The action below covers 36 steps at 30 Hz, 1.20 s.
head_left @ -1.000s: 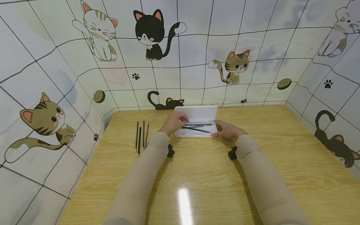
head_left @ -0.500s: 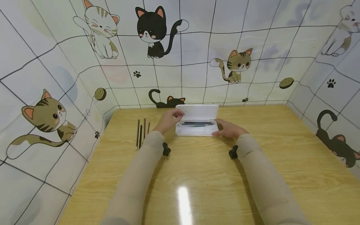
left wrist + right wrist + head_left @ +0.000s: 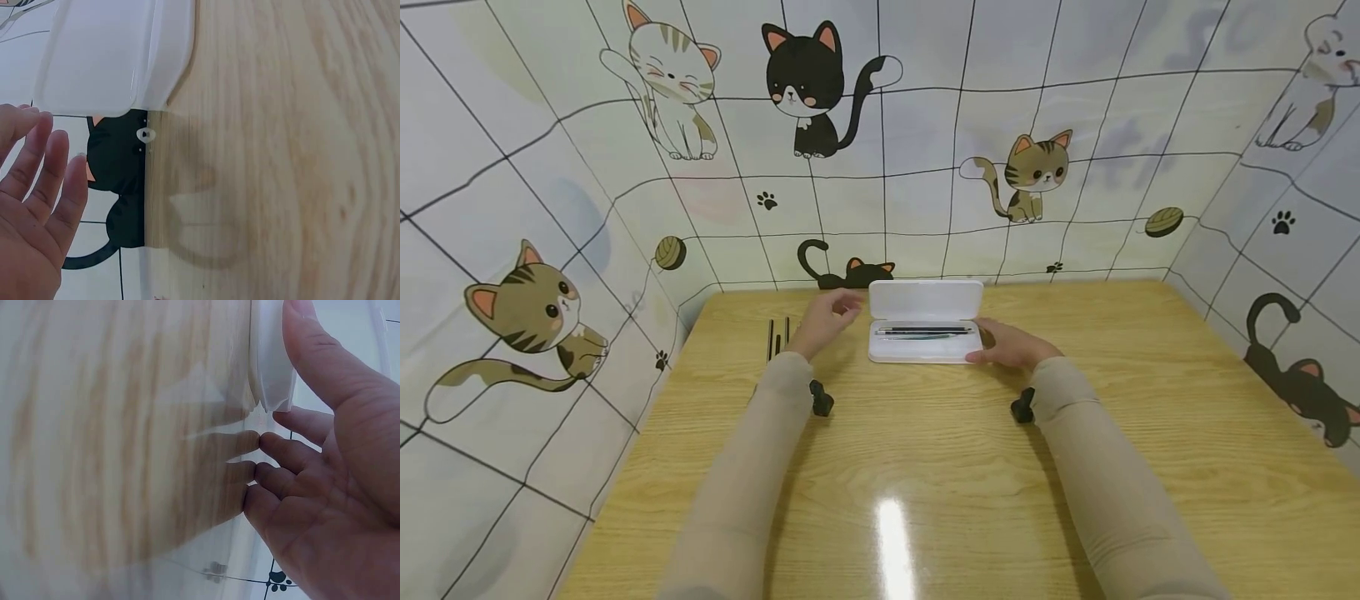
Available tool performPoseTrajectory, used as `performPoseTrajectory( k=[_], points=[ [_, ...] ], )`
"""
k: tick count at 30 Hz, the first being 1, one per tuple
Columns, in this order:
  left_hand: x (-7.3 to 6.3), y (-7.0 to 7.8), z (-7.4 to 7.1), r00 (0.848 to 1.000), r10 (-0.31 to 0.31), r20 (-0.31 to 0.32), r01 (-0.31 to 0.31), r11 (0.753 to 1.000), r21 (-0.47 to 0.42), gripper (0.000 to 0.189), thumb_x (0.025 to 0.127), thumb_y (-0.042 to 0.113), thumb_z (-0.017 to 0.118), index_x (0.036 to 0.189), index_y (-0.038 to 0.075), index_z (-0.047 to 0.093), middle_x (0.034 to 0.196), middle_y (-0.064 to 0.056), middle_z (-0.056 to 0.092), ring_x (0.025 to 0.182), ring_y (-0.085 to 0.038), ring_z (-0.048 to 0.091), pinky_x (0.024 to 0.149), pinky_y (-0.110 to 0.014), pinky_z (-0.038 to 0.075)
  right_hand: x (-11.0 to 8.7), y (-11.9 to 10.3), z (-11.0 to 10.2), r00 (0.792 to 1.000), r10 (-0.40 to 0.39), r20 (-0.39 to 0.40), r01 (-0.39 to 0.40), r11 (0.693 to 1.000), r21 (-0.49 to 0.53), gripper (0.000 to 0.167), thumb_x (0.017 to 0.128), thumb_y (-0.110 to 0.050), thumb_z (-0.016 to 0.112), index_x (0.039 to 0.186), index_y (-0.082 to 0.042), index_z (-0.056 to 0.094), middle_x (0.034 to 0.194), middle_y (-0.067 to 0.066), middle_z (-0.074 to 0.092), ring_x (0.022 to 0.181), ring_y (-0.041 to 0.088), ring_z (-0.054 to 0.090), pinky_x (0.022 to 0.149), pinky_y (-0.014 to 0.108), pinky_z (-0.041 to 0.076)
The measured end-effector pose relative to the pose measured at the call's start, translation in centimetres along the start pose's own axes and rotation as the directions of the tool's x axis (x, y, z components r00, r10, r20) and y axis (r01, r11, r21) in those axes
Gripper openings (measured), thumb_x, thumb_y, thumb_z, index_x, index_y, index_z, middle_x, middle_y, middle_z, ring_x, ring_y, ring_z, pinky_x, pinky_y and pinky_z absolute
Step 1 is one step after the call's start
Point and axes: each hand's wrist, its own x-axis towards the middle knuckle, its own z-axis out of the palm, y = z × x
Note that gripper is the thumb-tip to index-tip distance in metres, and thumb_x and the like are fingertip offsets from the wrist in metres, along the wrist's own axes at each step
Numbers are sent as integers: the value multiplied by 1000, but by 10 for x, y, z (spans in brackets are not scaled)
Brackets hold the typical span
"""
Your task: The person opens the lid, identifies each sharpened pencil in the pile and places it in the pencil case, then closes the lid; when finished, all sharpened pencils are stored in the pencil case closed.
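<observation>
A white pencil case (image 3: 906,352) lies on the wooden table with its lid (image 3: 925,300) raised at the back. Inside, several dark, thin pencils (image 3: 928,332) lie along its length. My right hand (image 3: 1011,343) holds the case's right end, with the thumb (image 3: 315,350) on the near side and the fingers round the end. To the left of the case, my left hand (image 3: 827,321) is raised with nothing in it, its fingers (image 3: 74,187) loosely bent. More pencils (image 3: 771,340) lie on the table at the left, partly hidden behind my left hand and sleeve.
Behind the wooden table (image 3: 955,467) and along both sides stand walls covered in cat-print cloth (image 3: 917,192). The case sits close to the back edge. A small black device (image 3: 822,400) shows at my left wrist, another black device (image 3: 1022,406) at my right.
My left hand has let go of a dark pencil, which now lies alongside the others in the case. The hand has drawn back left, toward the loose pencils. My right hand stays put.
</observation>
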Motion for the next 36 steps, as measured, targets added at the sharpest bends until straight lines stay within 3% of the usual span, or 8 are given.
performPoseTrajectory(
  k=[8, 19, 26, 36],
  points=[
    [-8, -6, -14, 1000, -11, -16, 11, 999, -42, 25, 101, 14, 64, 126, 12, 67, 113, -9, 68, 103, -24, 62, 81, -39, 55, 1, 0, 0, 1000, 6, 2, -6, 1000, -18, 94, 96, -42, 71, 161, -1, 17, 165, 28, 13, 152, 46, 10, 120, 60, 12],
    [-22, -20, -32, 997, -58, -51, 57, 998, -19, 28, 104, 15, 59, 130, 8, 65, 116, -13, 66, 102, -27, 63, 78, -37, 56, 2, 2, 1, 1000, 3, 1, -3, 1000, 4, 94, 96, -40, 71, 162, -2, 16, 165, 27, 12, 152, 46, 9, 120, 60, 12],
    [-30, -26, -41, 988, -122, -96, 126, 991, 42, 28, 104, 15, 56, 130, 8, 65, 120, -14, 65, 108, -31, 60, 86, -44, 52, 0, 0, 0, 1000, 9, -6, -9, 1000, 24, 94, 95, -39, 72, 162, -3, 16, 166, 26, 13, 152, 45, 9, 120, 60, 12],
    [-33, -30, -49, 980, -192, -47, 195, 977, 82, 37, 104, 15, 52, 138, 2, 58, 129, -18, 60, 111, -34, 60, 87, -46, 53, 0, -1, 0, 1000, 9, 2, -9, 999, 33, 94, 95, -40, 72, 162, -2, 16, 165, 27, 12, 152, 46, 9, 120, 60, 12]
  ],
)
